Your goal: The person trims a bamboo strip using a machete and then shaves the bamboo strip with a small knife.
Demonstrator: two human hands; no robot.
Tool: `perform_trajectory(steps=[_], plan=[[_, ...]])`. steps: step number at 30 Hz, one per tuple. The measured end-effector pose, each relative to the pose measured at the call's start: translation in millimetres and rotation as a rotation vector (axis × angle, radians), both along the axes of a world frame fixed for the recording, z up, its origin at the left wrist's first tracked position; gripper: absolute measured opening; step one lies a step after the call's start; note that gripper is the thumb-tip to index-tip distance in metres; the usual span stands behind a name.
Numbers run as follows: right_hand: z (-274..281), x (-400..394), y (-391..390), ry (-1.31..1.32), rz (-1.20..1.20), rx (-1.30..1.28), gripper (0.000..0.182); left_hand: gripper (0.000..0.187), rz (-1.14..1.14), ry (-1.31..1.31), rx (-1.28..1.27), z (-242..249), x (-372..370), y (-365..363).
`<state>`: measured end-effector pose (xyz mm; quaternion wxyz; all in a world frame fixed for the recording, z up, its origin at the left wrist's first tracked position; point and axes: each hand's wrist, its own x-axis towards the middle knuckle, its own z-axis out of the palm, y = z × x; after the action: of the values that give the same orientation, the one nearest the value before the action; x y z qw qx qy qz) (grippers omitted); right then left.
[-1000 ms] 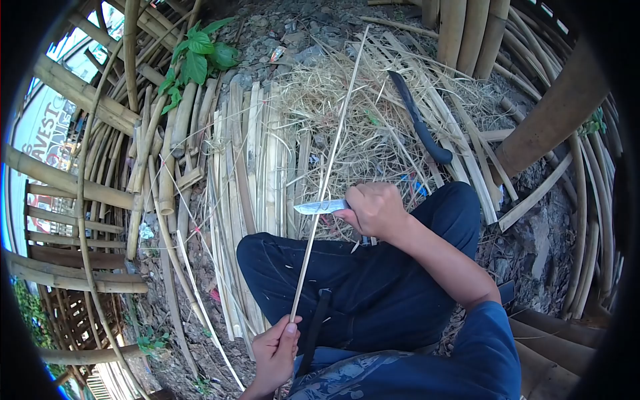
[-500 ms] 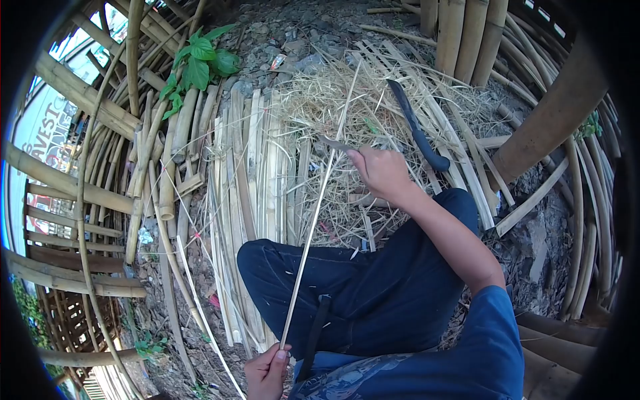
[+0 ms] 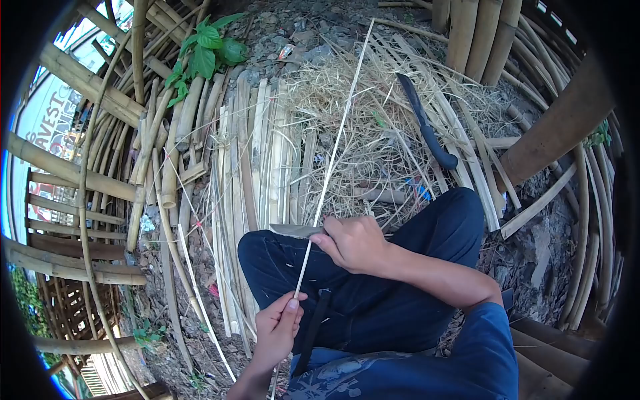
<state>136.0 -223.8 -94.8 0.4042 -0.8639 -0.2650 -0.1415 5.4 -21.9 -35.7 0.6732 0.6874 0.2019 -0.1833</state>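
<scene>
My left hand (image 3: 279, 324) pinches a long, thin bamboo strip (image 3: 345, 122) near its lower end, above my lap. From there the strip slants up and away over the shavings. My right hand (image 3: 353, 244) is closed round a knife, its handle mostly hidden in my fist. The knife's blade (image 3: 293, 231) points left and lies across the strip, a little above my left hand. My right thumb presses close to the strip at the blade.
Curly bamboo shavings (image 3: 347, 100) cover the ground ahead. A dark machete (image 3: 425, 123) lies on them to the right. Split bamboo slats (image 3: 260, 147) lie side by side at left. A thick bamboo post (image 3: 560, 130) leans at right, near more poles. A leafy plant (image 3: 205, 50) grows at upper left.
My right hand and the knife have come down the strip toward my lap. My left hand has risen slightly with the strip, whose far end now reaches higher in view.
</scene>
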Motion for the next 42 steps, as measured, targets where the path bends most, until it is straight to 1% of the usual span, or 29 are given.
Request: perform_trajectory(steps=[2, 6, 8, 9, 11, 18, 21, 24, 26, 27, 29, 31, 33, 34, 35, 37, 39, 42], plan=[[1, -11, 4, -0.133, 0.026, -0.017, 0.043, 0.025, -0.018, -0.034, -0.035, -4, 15, -8], [2, -10, 0, -0.175, 0.039, -0.047, 0.041, 0.025, -0.021, -0.048, -0.041, -1, 23, -19], [-3, -2, -2, -0.265, 0.027, -0.025, 0.044, 0.025, -0.019, -0.075, -0.023, 0, 24, -20], [-5, 0, -3, -0.262, 0.028, -0.021, 0.044, 0.025, -0.018, -0.071, -0.019, 0, 23, -20], [-8, 3, -6, -0.339, 0.016, -0.075, 0.046, 0.025, -0.024, -0.101, 0.035, 2, 20, -20], [-10, 9, -14, -0.423, 0.001, -0.108, 0.050, 0.026, -0.021, -0.046, 0.019, 13, 14, -17], [-11, 11, -14, -0.439, 0.011, -0.121, 0.051, 0.026, -0.032, -0.048, 0.051, 15, 8, -15], [-14, 18, -19, -0.462, -0.024, -0.127, 0.051, 0.026, -0.006, -0.010, 0.001, 15, 1, -14], [-9, 19, -19, -0.501, -0.007, -0.144, 0.049, 0.026, -0.008, -0.020, 0.066, 17, -4, -15], [-11, 21, -21, -0.499, -0.005, -0.144, 0.049, 0.026, -0.007, -0.018, 0.065, 17, -10, -12], [-21, 39, -34, -0.163, -0.278, -0.126, 0.046, 0.026, 0.003, 0.039, 0.063, 16, -22, -4], [-27, 53, -48, -0.184, -0.301, -0.127, 0.043, 0.026, -0.005, 0.036, 0.073, 16, -36, 4], [-25, 53, -49, -0.318, -0.197, -0.164, 0.042, 0.026, -0.011, 0.034, 0.078, 15, -45, 8], [-25, 54, -48, -0.367, -0.188, -0.195, 0.043, 0.026, -0.018, 0.023, 0.115, 16, -48, 12], [-26, 57, -49, -0.369, -0.183, -0.189, 0.043, 0.026, -0.018, 0.015, 0.153, 18, -50, 15], [-26, 66, -55, -0.217, -0.300, -0.228, 0.045, 0.027, -0.022, 0.038, 0.170, 24, -57, 16], [-24, 68, -55, -0.250, -0.284, -0.261, 0.046, 0.027, 0.016, 0.062, 0.121, 26, -63, 19], [-26, 69, -55, -0.248, -0.325, -0.275, 0.047, 0.027, 0.040, 0.101, 0.115, 29, -68, 22]])
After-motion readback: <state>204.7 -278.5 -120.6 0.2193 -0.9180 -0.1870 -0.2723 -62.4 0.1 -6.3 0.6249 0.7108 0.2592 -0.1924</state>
